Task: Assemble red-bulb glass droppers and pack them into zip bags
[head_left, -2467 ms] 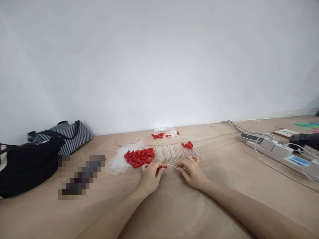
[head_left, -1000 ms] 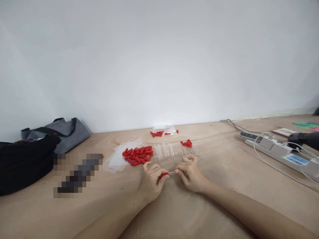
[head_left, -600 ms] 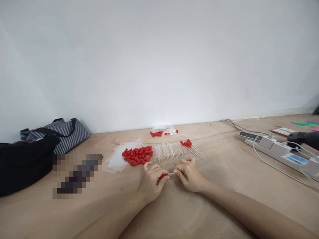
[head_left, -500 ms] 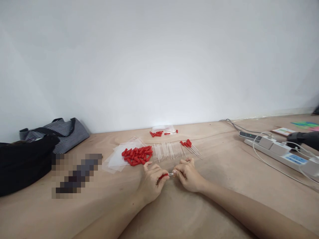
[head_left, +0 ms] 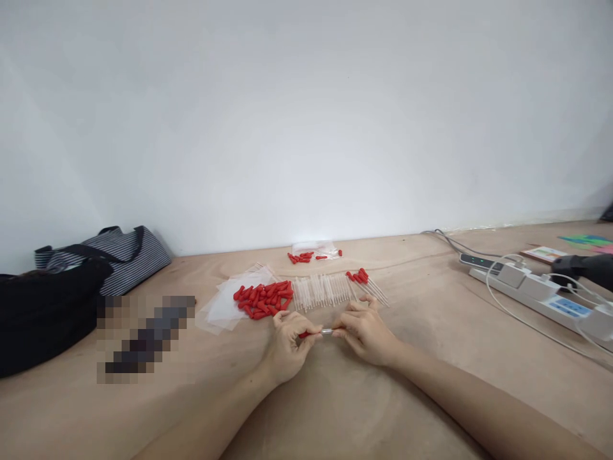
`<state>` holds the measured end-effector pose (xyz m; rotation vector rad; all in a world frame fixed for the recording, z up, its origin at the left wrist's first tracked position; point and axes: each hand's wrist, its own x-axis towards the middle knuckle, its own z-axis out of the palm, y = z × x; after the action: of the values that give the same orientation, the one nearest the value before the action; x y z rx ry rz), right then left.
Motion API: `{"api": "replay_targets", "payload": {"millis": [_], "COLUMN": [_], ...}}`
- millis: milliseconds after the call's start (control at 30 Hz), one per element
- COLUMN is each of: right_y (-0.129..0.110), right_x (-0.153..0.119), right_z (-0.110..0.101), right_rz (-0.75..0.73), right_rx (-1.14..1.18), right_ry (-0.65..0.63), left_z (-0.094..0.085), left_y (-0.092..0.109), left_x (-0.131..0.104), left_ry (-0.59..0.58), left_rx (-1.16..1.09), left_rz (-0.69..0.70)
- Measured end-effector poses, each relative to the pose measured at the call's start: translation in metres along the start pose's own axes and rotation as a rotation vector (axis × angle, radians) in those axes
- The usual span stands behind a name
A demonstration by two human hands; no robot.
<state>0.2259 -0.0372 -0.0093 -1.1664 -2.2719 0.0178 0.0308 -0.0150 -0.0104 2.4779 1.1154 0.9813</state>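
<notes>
My left hand [head_left: 291,338] pinches a red rubber dropper bulb [head_left: 303,335] between thumb and fingers. A clear thin dropper tube [head_left: 326,331] lies in line with it, its far end covered by the closed fingers of my right hand [head_left: 361,329]. Tube and bulb meet at my left fingertips; how deep the tube sits inside is hidden. Just beyond my left hand lies a heap of red bulbs [head_left: 263,299]. To its right is a row of loose clear tubes [head_left: 323,291]. Several tubes with red bulbs fitted [head_left: 366,284] lie past my right hand.
Clear plastic bags [head_left: 230,300] lie under and left of the heap. More red bulbs [head_left: 301,257] sit near the wall by another bag. On the right are a white power strip [head_left: 541,294] with cables and a black object [head_left: 584,268]. A striped bag [head_left: 129,255] stands left.
Both hands have shifted slightly, still holding the bulb and tube. My right fingers have spread a little forward, and the tube now lies more level. The heaps look the same.
</notes>
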Motion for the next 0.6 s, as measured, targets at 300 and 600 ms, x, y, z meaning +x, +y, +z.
{"api": "replay_targets", "payload": {"millis": [300, 600], "right_y": [0.010, 0.079], "right_x": [0.001, 0.008], "right_z": [0.001, -0.011], "right_rz": [0.041, 0.876], "right_rx": [-0.160, -0.218], "right_ry": [0.103, 0.239], "left_z": [-0.006, -0.018], "left_y": [-0.008, -0.030], "left_x": [0.001, 0.008], "left_ry": [0.051, 0.159], "left_rx": [0.110, 0.450], "left_rz": [-0.129, -0.288]}}
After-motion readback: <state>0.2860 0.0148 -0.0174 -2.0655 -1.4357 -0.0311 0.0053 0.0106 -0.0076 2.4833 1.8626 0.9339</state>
